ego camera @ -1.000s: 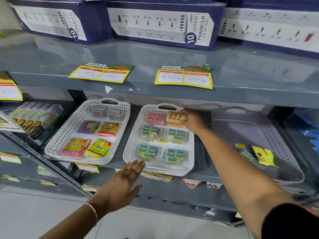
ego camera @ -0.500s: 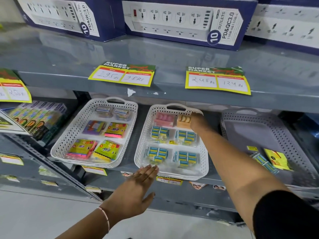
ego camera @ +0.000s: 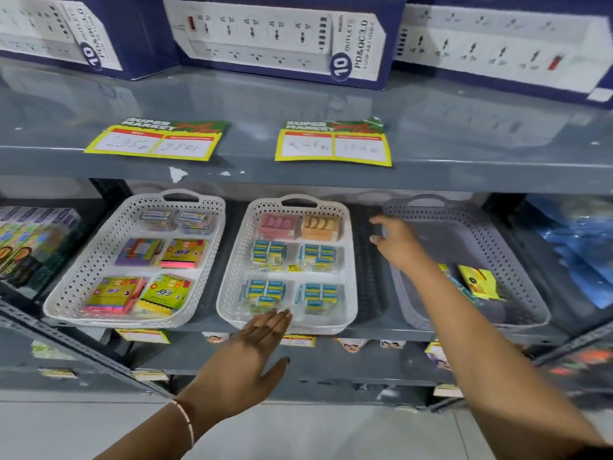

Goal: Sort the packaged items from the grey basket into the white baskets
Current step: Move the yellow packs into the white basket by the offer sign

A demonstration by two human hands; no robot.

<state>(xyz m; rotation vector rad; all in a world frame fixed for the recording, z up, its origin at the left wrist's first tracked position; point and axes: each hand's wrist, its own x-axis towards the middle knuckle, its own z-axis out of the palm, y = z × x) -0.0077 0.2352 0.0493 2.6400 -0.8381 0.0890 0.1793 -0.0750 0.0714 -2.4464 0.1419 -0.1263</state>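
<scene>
The grey basket (ego camera: 517,267) stands on the right of the middle shelf with a yellow packet (ego camera: 479,282) and a partly hidden bluish pack inside. The middle white basket (ego camera: 232,270) holds a pink pack (ego camera: 278,225), an orange pack (ego camera: 321,227) and several blue-and-yellow packs. The left white basket (ego camera: 86,270) carries colourful packets. My right hand (ego camera: 396,242) hovers empty with fingers apart between the middle white basket and the grey one. My left hand (ego camera: 245,356) is flat and open at the front rim of the middle white basket.
An upper grey shelf (ego camera: 298,174) overhangs the baskets, with two yellow price tags (ego camera: 333,144) and blue power-strip boxes (ego camera: 282,38) on top. Boxed goods (ego camera: 30,240) stand at far left, blue plastic bags (ego camera: 577,240) at far right. Lower shelf edges jut out below.
My right hand let go of the orange pack in the middle white basket's back right corner and moved right toward the grey basket. My left hand rose to the basket's front rim.
</scene>
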